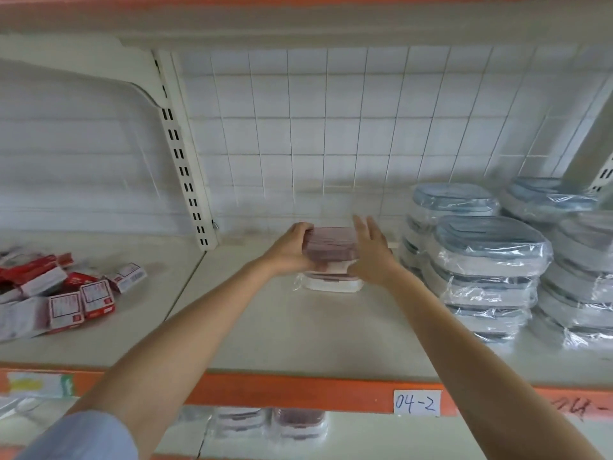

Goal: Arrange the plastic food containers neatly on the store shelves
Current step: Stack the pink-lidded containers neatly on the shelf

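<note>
A pink-lidded plastic container (330, 244) is held at the middle of the white shelf (298, 333), just above another pink-lidded container (331, 283) that lies on the shelf. My left hand (290, 249) grips the upper container's left end with curled fingers. My right hand (371, 252) lies flat against its right end, fingers straight. Stacks of blue-lidded containers (484, 260) wrapped in clear film stand to the right.
Several red and white small boxes (66, 293) lie in a loose heap on the left shelf section. A slotted upright post (185, 161) divides the sections. The orange shelf edge carries a label "04-2" (416, 403). More wrapped containers (272, 424) sit on the shelf below.
</note>
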Tool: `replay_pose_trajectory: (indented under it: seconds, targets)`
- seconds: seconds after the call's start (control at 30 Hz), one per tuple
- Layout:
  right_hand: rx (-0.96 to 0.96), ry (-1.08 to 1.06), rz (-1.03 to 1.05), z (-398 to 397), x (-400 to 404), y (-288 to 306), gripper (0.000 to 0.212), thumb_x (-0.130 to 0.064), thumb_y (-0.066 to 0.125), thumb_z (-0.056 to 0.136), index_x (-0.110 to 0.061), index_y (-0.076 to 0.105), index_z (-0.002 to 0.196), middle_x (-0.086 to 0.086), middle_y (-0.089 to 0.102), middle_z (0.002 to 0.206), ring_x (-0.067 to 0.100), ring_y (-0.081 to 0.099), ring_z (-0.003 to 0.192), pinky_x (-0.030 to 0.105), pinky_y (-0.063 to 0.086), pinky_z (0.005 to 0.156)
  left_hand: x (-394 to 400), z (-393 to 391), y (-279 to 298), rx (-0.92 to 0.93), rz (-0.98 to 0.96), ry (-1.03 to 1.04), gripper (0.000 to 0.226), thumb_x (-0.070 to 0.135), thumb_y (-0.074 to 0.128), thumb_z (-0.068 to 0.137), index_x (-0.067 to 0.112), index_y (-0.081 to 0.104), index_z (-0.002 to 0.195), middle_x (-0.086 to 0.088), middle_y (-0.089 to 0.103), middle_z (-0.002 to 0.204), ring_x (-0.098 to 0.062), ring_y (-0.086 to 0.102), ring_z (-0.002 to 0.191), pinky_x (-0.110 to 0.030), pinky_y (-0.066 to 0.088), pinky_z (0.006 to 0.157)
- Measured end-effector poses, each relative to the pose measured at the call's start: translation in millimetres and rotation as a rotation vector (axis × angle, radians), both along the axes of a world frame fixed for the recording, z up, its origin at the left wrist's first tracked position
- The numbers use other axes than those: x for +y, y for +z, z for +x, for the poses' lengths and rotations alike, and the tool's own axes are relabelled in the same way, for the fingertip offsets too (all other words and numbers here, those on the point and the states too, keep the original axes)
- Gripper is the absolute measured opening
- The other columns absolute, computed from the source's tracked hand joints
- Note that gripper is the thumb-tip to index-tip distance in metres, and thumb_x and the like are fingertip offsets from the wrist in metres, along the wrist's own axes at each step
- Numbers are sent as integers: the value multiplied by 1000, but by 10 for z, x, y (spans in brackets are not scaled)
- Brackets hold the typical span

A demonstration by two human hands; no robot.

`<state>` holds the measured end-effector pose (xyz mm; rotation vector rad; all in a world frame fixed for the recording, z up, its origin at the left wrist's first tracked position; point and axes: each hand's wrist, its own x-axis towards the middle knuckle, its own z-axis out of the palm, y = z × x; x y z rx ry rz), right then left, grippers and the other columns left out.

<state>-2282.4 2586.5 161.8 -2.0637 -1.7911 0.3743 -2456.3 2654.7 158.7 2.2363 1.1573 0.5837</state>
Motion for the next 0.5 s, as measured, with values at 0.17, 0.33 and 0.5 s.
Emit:
replay_pose_trajectory:
  seconds: [0.17, 0.33, 0.5]
  targets:
    - [-111, 129, -11, 54, -34, 50, 68, -17, 61, 88, -26, 28, 147, 2, 10, 158, 23, 23, 142, 30, 27, 111, 104, -76, -122, 82, -33, -95, 109, 31, 86, 66, 22, 17, 150, -6, 17, 148, -19, 24, 137, -23, 20, 112]
    - [-87, 90, 43, 3, -43, 37, 63, -14, 62, 88, -25, 35, 144, 1, 18, 156, 23, 32, 138, 34, 35, 107, 125, -114, -181, 69, -37, -72, 106, 31, 85, 67, 36, 16, 148, -6, 38, 121, -24, 48, 109, -24, 37, 91]
    - [-144, 30, 50, -38, -80, 12, 60, -18, 60, 90, -30, 34, 144, -4, 19, 156, 26, 35, 134, 37, 40, 101, 77, -123, -184, 1, -25, -53, 104, 24, 85, 67, 32, 21, 148, 4, 55, 116, -14, 51, 97, -16, 38, 78]
